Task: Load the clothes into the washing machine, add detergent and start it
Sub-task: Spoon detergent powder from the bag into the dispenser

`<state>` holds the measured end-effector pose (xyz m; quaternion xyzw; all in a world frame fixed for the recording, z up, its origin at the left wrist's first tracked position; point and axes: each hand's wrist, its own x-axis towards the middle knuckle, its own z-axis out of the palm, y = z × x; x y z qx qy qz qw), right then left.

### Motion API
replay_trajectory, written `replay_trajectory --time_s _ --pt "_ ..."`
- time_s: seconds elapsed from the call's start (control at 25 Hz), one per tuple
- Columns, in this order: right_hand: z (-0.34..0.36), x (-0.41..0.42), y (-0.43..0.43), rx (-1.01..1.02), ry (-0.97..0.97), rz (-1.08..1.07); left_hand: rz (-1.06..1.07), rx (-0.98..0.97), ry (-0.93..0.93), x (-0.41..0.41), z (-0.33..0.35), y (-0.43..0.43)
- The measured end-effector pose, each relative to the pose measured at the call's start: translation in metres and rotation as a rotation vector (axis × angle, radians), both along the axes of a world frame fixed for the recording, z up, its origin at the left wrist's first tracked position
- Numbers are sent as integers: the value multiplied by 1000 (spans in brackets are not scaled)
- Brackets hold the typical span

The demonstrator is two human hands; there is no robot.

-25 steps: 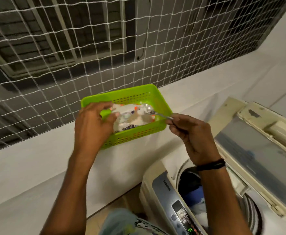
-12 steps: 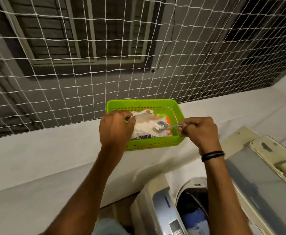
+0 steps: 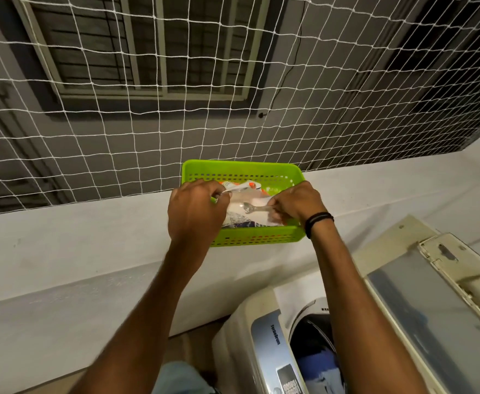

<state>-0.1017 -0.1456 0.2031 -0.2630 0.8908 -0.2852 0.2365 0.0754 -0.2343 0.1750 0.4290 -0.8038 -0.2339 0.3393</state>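
A white ledge [image 3: 91, 240] runs below a white net [image 3: 148, 137]. A washing machine [image 3: 264, 336] stands under it at the right, its lid [image 3: 432, 322] raised and clothes [image 3: 318, 365] in the drum. One green basket [image 3: 241, 166] sits on the ledge. The left hand [image 3: 194, 213] pinches the edge of the one detergent packet [image 3: 244, 201] inside the basket. The right hand [image 3: 298, 204] pinches one spoon [image 3: 254, 208], its bowl at the packet.

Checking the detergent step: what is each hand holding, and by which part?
The left hand pinches the plastic pouch at its top edge. The right hand holds the spoon by its handle end, with the bowl over the pouch.
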Motion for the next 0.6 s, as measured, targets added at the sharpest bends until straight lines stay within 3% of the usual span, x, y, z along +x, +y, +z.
replay_trajectory --time_s 0.12,0.28,0.44,0.6 --pt "4 -1 1 30 2 -46 4 -5 13 0 -1 0" --pt "2 -4 -3 173 154 -26 15 -19 36 0 -1 2" --pt "-1 -3 -14 153 -109 -5 23 -41 16 0 -2 3" --pt "-1 -6 -3 49 -244 94 10 -63 3 0 -3 4"
